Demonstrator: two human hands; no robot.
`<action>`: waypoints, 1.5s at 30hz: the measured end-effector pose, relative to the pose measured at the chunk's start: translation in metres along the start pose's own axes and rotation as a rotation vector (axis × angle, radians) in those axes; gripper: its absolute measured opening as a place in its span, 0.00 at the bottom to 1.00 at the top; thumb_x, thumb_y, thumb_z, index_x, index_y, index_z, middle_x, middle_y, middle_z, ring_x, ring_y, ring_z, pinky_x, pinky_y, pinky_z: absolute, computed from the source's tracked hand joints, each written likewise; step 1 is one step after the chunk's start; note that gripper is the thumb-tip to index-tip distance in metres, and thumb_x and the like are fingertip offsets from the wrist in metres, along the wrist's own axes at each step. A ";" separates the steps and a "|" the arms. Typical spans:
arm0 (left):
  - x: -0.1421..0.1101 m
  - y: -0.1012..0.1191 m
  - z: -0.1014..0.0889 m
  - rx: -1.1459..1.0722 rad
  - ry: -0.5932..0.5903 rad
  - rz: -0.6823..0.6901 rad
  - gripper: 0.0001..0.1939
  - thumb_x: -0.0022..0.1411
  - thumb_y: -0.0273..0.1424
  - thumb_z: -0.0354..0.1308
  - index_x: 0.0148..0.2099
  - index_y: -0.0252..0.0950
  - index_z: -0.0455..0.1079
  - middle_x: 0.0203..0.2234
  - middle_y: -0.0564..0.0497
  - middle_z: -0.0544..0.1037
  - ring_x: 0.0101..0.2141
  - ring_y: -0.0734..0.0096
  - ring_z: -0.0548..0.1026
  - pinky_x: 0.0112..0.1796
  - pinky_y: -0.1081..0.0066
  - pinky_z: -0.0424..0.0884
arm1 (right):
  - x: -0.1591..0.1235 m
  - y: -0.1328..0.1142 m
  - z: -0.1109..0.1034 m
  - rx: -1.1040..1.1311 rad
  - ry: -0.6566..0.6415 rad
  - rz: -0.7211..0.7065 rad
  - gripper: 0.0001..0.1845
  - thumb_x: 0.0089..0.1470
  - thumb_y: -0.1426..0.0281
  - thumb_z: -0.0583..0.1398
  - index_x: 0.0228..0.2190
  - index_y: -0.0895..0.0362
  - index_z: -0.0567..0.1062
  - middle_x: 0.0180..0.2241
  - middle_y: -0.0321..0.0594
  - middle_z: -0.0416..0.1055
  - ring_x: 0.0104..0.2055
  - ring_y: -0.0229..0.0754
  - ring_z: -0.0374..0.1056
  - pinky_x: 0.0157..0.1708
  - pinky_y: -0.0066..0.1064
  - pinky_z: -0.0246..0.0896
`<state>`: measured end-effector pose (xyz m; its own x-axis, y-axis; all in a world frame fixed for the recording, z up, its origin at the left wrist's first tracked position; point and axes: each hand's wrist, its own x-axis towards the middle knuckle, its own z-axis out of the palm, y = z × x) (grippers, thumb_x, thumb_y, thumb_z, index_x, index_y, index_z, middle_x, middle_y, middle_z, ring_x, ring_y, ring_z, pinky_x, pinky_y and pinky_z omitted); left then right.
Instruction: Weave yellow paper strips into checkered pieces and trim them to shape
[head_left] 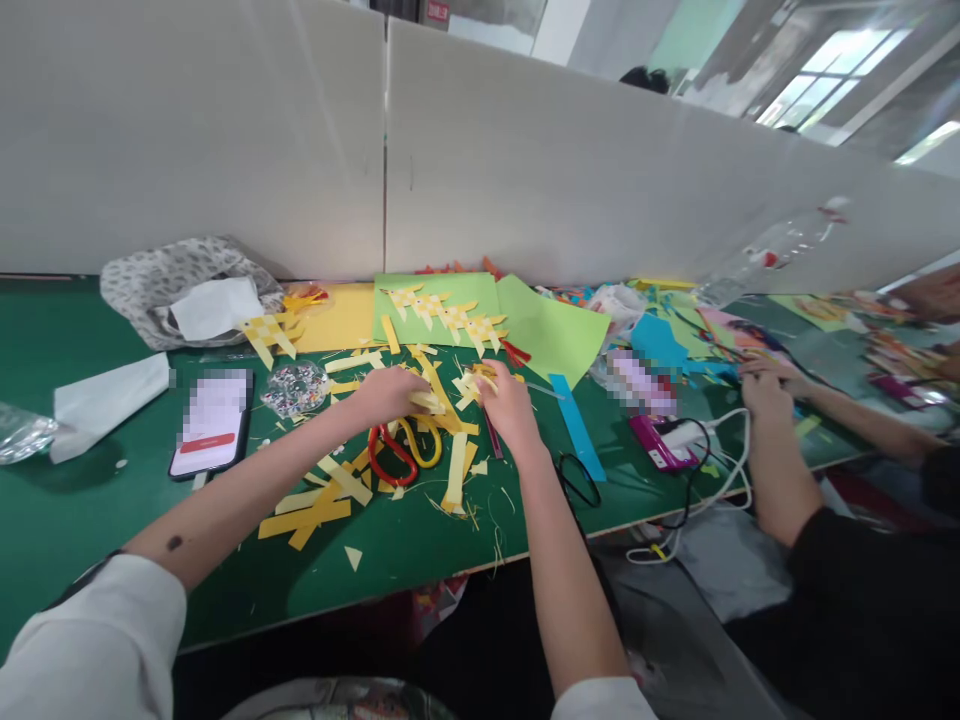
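Note:
My left hand (391, 394) is closed on a pale yellow paper strip (426, 402), above a heap of cut strips. Just to its right, my right hand (507, 400) pinches a small woven piece of yellow paper (472, 382). Scissors with one red and one yellow handle (394, 462) lie under my left hand, their blades hidden among the strips. Loose yellow strips (306, 518) spread toward the near edge. Behind my hands, several woven yellow paper fish (450, 315) rest in a row on a green sheet (480, 290).
A phone (213, 425) lies left of the strips, beside a bag of small beads (295, 388). A blue strip (577, 428) and a magenta device with cables (664, 442) are on the right. Farther right, a co-worker's hands (766, 385) work. A white partition (225, 140) stands behind.

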<state>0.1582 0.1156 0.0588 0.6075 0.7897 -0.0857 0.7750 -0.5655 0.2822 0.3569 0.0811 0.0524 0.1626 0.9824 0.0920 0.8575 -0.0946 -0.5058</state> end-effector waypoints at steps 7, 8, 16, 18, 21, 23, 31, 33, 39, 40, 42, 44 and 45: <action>0.000 0.044 0.023 0.004 -0.083 0.178 0.20 0.50 0.48 0.57 0.40 0.40 0.70 0.37 0.48 0.78 0.35 0.57 0.75 0.25 0.70 0.60 | 0.000 0.001 -0.009 0.052 0.132 0.011 0.18 0.57 0.61 0.52 0.47 0.55 0.69 0.34 0.44 0.74 0.37 0.47 0.69 0.35 0.33 0.59; -0.004 0.050 0.026 -0.008 -0.119 0.213 0.25 0.47 0.51 0.58 0.42 0.39 0.69 0.37 0.46 0.77 0.35 0.56 0.75 0.24 0.69 0.60 | 0.000 0.003 -0.008 0.094 0.127 -0.017 0.18 0.56 0.63 0.53 0.48 0.54 0.68 0.35 0.43 0.74 0.37 0.45 0.69 0.36 0.32 0.59; -0.033 0.073 0.030 0.082 -0.212 0.324 0.23 0.51 0.47 0.57 0.44 0.38 0.69 0.38 0.42 0.76 0.31 0.57 0.76 0.26 0.67 0.63 | 0.005 0.013 0.006 0.356 -0.024 -0.083 0.21 0.52 0.70 0.55 0.50 0.54 0.66 0.31 0.37 0.74 0.30 0.38 0.69 0.35 0.31 0.64; -0.035 0.072 0.032 0.073 -0.187 0.339 0.16 0.55 0.40 0.54 0.43 0.38 0.70 0.37 0.44 0.76 0.31 0.59 0.76 0.26 0.67 0.63 | 0.005 0.013 0.007 0.390 -0.048 -0.070 0.19 0.52 0.69 0.55 0.47 0.55 0.68 0.31 0.38 0.74 0.28 0.38 0.69 0.33 0.32 0.65; -0.037 0.067 0.035 0.063 -0.148 0.354 0.13 0.53 0.31 0.52 0.40 0.38 0.72 0.35 0.46 0.77 0.31 0.60 0.76 0.24 0.68 0.62 | 0.004 0.011 0.004 0.424 -0.066 -0.059 0.16 0.51 0.70 0.55 0.44 0.56 0.70 0.31 0.38 0.74 0.25 0.36 0.69 0.30 0.30 0.66; -0.038 0.063 0.036 0.024 -0.109 0.323 0.13 0.52 0.30 0.51 0.39 0.38 0.72 0.34 0.46 0.78 0.32 0.59 0.75 0.23 0.69 0.60 | 0.004 0.010 0.002 0.458 -0.074 -0.052 0.15 0.51 0.70 0.55 0.42 0.56 0.70 0.31 0.38 0.74 0.25 0.36 0.69 0.27 0.28 0.66; -0.028 0.030 0.021 -0.500 0.111 -0.025 0.13 0.56 0.42 0.53 0.30 0.37 0.68 0.25 0.52 0.74 0.26 0.69 0.70 0.26 0.71 0.62 | 0.002 0.000 -0.004 0.706 -0.130 0.048 0.22 0.49 0.64 0.58 0.47 0.58 0.66 0.28 0.37 0.74 0.20 0.33 0.65 0.21 0.26 0.63; -0.024 0.019 0.016 -0.621 0.187 -0.130 0.16 0.56 0.45 0.53 0.31 0.37 0.68 0.25 0.52 0.73 0.26 0.69 0.70 0.26 0.71 0.63 | 0.000 -0.004 -0.005 0.858 -0.154 0.084 0.23 0.48 0.62 0.60 0.46 0.57 0.67 0.27 0.36 0.73 0.19 0.32 0.63 0.20 0.25 0.62; -0.019 -0.008 0.009 -0.779 0.227 -0.259 0.20 0.57 0.46 0.52 0.42 0.38 0.72 0.30 0.50 0.75 0.25 0.69 0.72 0.26 0.70 0.68 | -0.003 -0.007 -0.005 0.971 -0.186 0.041 0.19 0.46 0.61 0.61 0.40 0.56 0.70 0.27 0.34 0.73 0.21 0.31 0.64 0.23 0.26 0.63; -0.019 -0.012 0.009 -0.755 0.248 -0.246 0.19 0.56 0.45 0.53 0.42 0.38 0.72 0.33 0.49 0.76 0.27 0.68 0.73 0.28 0.70 0.69 | -0.003 -0.006 -0.004 0.935 -0.203 0.027 0.20 0.46 0.61 0.61 0.41 0.56 0.69 0.27 0.35 0.73 0.21 0.32 0.64 0.24 0.26 0.64; -0.018 -0.019 0.008 -0.683 0.325 -0.197 0.16 0.56 0.42 0.54 0.40 0.38 0.74 0.40 0.48 0.76 0.35 0.65 0.74 0.34 0.69 0.70 | -0.004 -0.005 -0.001 0.833 -0.224 0.019 0.22 0.46 0.62 0.61 0.43 0.56 0.69 0.27 0.36 0.74 0.22 0.33 0.65 0.26 0.28 0.64; -0.018 -0.022 0.007 -0.649 0.361 -0.188 0.16 0.55 0.40 0.55 0.43 0.39 0.73 0.40 0.48 0.76 0.39 0.63 0.74 0.38 0.68 0.69 | -0.004 -0.005 0.002 0.769 -0.266 0.009 0.20 0.47 0.63 0.61 0.43 0.56 0.70 0.28 0.37 0.75 0.22 0.33 0.65 0.27 0.28 0.64; -0.018 -0.023 0.006 -0.665 0.348 -0.202 0.17 0.55 0.39 0.55 0.46 0.40 0.71 0.39 0.48 0.76 0.37 0.64 0.74 0.37 0.68 0.70 | -0.004 -0.006 0.003 0.770 -0.293 0.003 0.19 0.47 0.63 0.61 0.41 0.56 0.71 0.28 0.38 0.75 0.22 0.33 0.65 0.26 0.28 0.64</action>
<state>0.1304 0.1130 0.0481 0.2902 0.9538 0.0771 0.5303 -0.2274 0.8168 0.3500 0.0785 0.0521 -0.0607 0.9946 -0.0841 0.2651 -0.0651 -0.9620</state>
